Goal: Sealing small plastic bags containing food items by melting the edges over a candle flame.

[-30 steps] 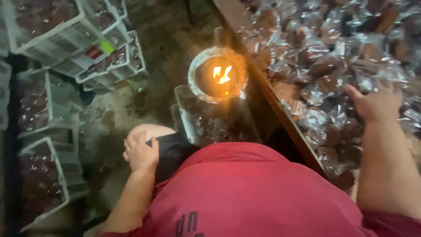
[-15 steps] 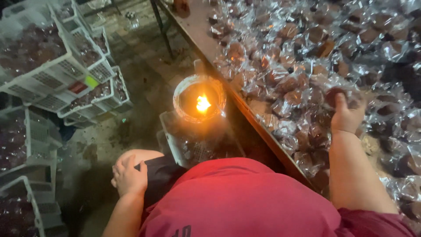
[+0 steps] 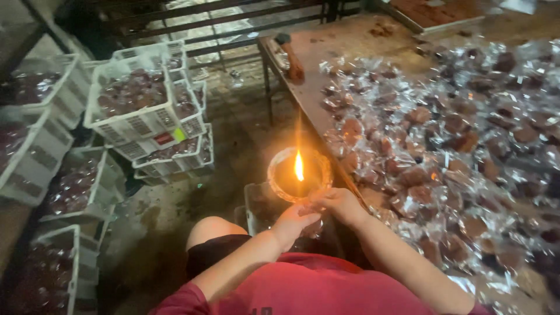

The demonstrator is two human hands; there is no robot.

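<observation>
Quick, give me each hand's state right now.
Left hand: fingers curled, meeting the right hand just below the flame bowl; what it grips cannot be told.
Right hand: fingers curled at the same spot; its contents cannot be told.

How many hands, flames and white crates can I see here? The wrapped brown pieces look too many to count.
Hands: 2, left hand and right hand
Flame: 1
White crates: about 7
Wrapped pieces: too many to count
Total counted: about 10

Just above the hands (image 3: 318, 213) an orange-yellow flame (image 3: 298, 166) glows. Right of them, dark brown, perhaps reddish, pieces in clear glinting wrappers (image 3: 443, 151). Left, white latticed crates (image 3: 137, 119). Below, a red shirt (image 3: 309, 289).
</observation>
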